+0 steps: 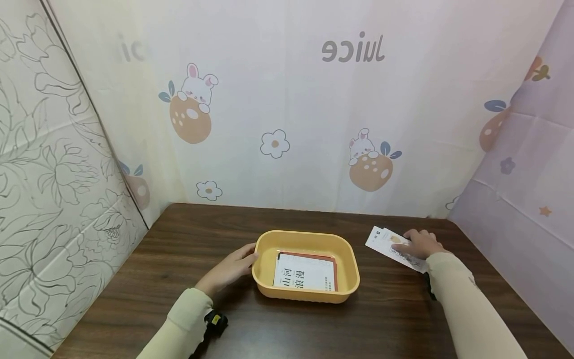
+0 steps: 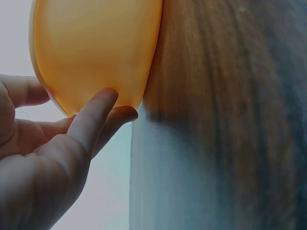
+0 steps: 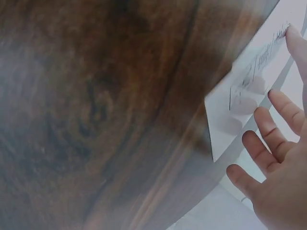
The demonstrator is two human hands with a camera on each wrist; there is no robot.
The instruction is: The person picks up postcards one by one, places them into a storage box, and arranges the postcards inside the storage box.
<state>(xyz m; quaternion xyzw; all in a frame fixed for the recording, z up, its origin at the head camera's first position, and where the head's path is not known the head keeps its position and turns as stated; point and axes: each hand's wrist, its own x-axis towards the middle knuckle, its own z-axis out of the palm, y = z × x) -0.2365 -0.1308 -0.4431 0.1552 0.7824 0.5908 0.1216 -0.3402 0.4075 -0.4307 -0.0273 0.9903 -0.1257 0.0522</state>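
Observation:
A yellow plastic basket stands on the table, with white printed cards edged in red below them lying inside. My left hand is at its left end, fingers loosely extended against the outer wall. In the left wrist view the fingertips of the left hand touch the basket near its corner. To the right of the basket, my right hand is spread over overlapping white cards. The right wrist view has the right hand's thumb on the cards, the other fingers apart beside their edge.
The dark wood-grain table reaches back to a patterned curtain with rabbits and fruit. Another curtain borders the right side, and a flower-line sheet borders the left.

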